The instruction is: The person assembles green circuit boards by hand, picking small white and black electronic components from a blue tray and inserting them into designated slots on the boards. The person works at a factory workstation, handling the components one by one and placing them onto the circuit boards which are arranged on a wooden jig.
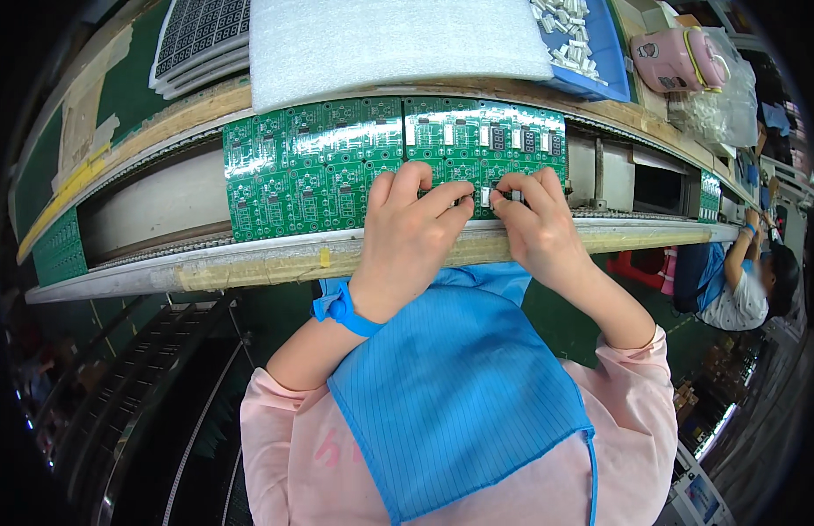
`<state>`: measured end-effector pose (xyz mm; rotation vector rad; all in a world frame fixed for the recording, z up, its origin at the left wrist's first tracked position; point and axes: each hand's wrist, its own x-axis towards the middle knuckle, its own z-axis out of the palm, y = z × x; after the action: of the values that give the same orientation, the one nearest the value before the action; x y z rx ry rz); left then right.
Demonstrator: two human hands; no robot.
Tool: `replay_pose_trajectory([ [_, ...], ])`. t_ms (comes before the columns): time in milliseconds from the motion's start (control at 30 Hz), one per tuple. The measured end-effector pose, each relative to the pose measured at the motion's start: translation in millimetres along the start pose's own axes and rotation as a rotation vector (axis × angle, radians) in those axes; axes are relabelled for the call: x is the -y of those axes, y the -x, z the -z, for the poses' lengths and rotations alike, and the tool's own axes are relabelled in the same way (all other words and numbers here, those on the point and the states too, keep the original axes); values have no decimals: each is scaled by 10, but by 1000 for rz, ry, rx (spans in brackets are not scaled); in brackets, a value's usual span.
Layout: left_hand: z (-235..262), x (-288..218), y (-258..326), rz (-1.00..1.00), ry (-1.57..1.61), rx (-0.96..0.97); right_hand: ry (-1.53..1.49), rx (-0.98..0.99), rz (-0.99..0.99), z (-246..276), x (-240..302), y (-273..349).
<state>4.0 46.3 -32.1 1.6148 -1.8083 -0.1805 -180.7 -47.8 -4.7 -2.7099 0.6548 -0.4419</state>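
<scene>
Two green circuit board panels (295, 160) lie side by side on the rail conveyor in front of me. Along the far row of the right panel stand several white connectors (448, 134) and black digit displays (499, 136). My left hand (409, 232) is over the near row, with thumb and forefinger closed beside a white connector (486, 197). On that connector's other side, my right hand (540, 228) is pinched close to the board. Small dark parts show at both sets of fingertips, but they are too covered to name. A blue strap circles my left wrist.
Behind the conveyor rests a white foam sheet (398, 48), with stacked displays (201, 39) to its left. At the right are a blue bin (610, 53) of white connectors and a pink container (674, 60). Another person (736, 285) works farther along the right side.
</scene>
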Motion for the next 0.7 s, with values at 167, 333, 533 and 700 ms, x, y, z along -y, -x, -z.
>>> replay_pose_trajectory([
  [167, 5, -8, -13, -3, -7, 10, 43, 19, 9, 71, -81, 25],
  [333, 64, -62, -57, -3, -44, 50, 65, 22, -113, 153, 102, 61],
  [533, 69, -58, -86, 4, -16, 81, -45, -134, -152, -58, 74, 203],
  [700, 79, -50, -102, -17, -91, 68, -146, -277, -180, -162, 49, 231],
])
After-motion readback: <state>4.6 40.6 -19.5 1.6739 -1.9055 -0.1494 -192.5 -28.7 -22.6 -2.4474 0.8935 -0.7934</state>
